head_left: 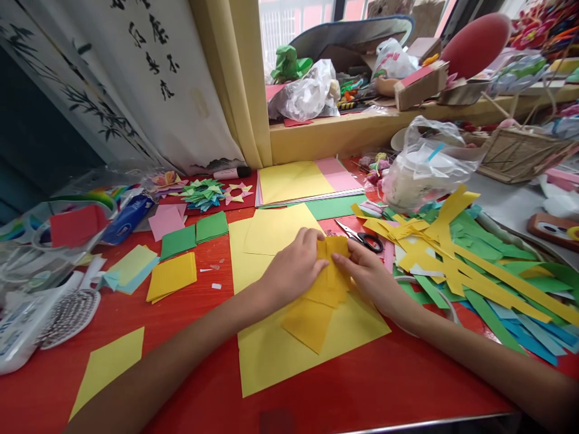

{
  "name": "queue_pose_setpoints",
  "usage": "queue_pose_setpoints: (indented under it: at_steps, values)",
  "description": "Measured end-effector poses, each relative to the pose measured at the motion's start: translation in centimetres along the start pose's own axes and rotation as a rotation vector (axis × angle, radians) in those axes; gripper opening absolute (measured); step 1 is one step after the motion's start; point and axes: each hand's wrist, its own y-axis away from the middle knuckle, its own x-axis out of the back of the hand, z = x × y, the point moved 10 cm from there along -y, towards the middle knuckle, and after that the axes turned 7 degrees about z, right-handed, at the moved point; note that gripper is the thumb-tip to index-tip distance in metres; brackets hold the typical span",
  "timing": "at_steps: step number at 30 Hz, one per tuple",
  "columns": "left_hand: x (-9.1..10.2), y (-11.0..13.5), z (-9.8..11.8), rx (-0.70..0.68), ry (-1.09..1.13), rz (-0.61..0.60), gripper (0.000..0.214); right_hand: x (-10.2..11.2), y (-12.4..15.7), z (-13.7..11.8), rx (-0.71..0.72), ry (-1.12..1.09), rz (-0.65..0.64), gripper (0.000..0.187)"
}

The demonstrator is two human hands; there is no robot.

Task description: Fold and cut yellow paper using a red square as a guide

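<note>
My left hand (293, 269) and my right hand (370, 272) meet at the middle of a red table (190, 337). Both pinch a small folded piece of orange-yellow paper (335, 248) from either side. The fingers of both hands are closed on it. Under the hands lies a small pile of orange-yellow paper squares (316, 313), resting on a large pale yellow sheet (280, 355). Black-handled scissors (362, 237) lie just beyond my right hand.
A heap of yellow, green and blue paper strips (479, 265) fills the right side. Stacks of small squares (172, 276) and folded green stars (203, 194) lie at left. A plastic bag (425, 163), a basket (520, 154) and a cluttered window sill (362, 126) stand behind.
</note>
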Motion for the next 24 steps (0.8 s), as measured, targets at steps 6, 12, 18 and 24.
queue_pose_setpoints:
  at_steps: [6,12,18,24]
  values:
    - [-0.8,1.3,-1.9,0.007,-0.178,-0.420,0.037,3.6,-0.7,-2.3,0.136,-0.097,0.233,0.009]
    - [-3.7,2.8,-1.5,-0.076,-0.148,-0.595,0.031,3.9,-1.8,0.1,-0.080,-0.268,0.181,0.015]
    - [-4.2,2.9,-2.2,-0.001,-0.110,-0.614,0.023,1.6,-1.0,0.3,-0.145,-0.267,0.055,0.022]
    - [-4.3,3.1,-1.6,-0.070,-0.105,-0.605,0.014,1.3,-0.8,0.5,-0.175,-0.226,0.030,0.021]
